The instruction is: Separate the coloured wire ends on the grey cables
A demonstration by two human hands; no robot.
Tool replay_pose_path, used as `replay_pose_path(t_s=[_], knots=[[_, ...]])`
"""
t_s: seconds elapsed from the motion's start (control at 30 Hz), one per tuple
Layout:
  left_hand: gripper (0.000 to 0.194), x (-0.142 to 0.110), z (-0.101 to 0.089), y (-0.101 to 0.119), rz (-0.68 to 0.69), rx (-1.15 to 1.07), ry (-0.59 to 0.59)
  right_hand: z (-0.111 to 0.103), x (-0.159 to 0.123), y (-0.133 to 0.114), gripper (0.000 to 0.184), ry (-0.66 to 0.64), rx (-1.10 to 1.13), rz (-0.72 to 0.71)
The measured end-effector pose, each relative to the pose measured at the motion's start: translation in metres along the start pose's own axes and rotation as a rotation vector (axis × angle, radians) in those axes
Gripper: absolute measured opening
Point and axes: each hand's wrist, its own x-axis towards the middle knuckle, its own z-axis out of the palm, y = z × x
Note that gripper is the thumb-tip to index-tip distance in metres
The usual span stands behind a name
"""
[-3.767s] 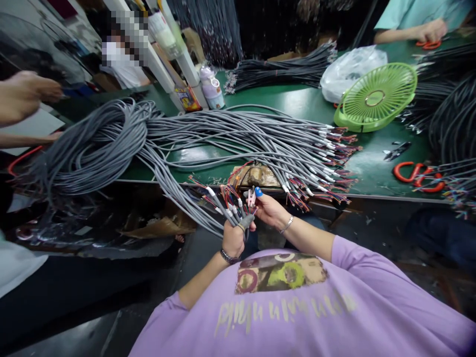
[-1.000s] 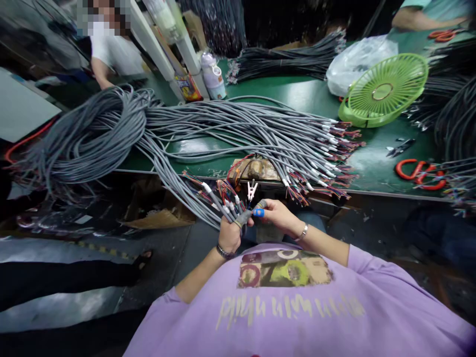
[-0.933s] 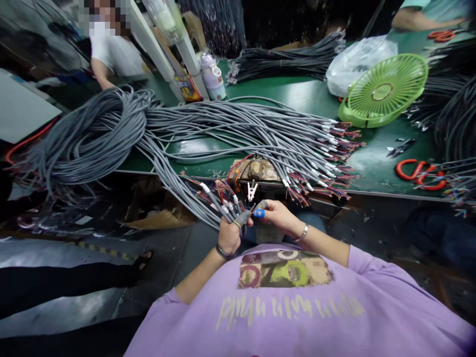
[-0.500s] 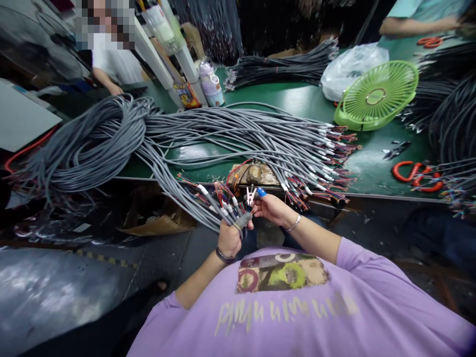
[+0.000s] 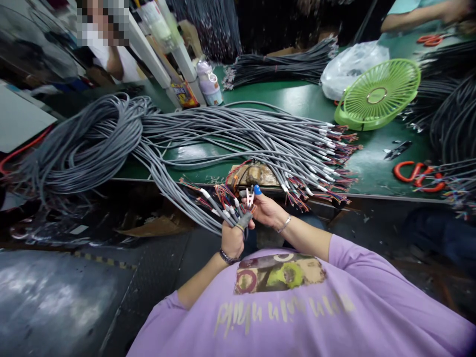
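Observation:
My left hand (image 5: pixel 233 238) is closed around several grey cables (image 5: pixel 201 214), just in front of the bench edge. A grey cover sits on its thumb. White sleeves and thin coloured wires (image 5: pixel 223 192) fan out at the cables' stripped ends. Close beside it, my right hand (image 5: pixel 267 208) is pinched at the wires of one cable, with a blue finger cover on one fingertip. Between the two hands a small pale pink forked piece (image 5: pixel 250 197) stands up; whether it is a tool or spread wire ends I cannot make out.
More grey cables (image 5: pixel 238 124) lie across the green bench (image 5: pixel 297 96), coiled at left. A brown block (image 5: pixel 256 173) sits at the front edge. Red-handled scissors (image 5: pixel 418 176), small snips (image 5: pixel 397 149), a green fan (image 5: pixel 377 94), a plastic bag (image 5: pixel 353 69) and a bottle (image 5: pixel 209 83) stand or lie around.
My right hand has shifted slightly left, closer to the cable ends in my left hand. The co-worker at the upper left has raised an arm from the bench.

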Motion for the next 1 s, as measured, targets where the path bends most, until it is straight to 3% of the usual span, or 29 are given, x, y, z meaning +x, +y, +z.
replay_pose_path(t_s=[0.17,0.63,1.0], knots=[[0.02,-0.0003,-0.0028,-0.0035,-0.015,0.019,-0.018,0.0048,0.0011,0.0005,0.038,0.101,0.074,-0.068],[0.023,0.0017,-0.0022,-0.0033,-0.028,0.051,-0.006,0.0031,0.0016,0.0026,0.044,0.06,0.011,-0.109],[0.022,0.001,-0.0037,-0.0067,-0.014,0.056,0.003,0.0042,-0.0001,0.0025,0.045,0.062,0.047,-0.064]])
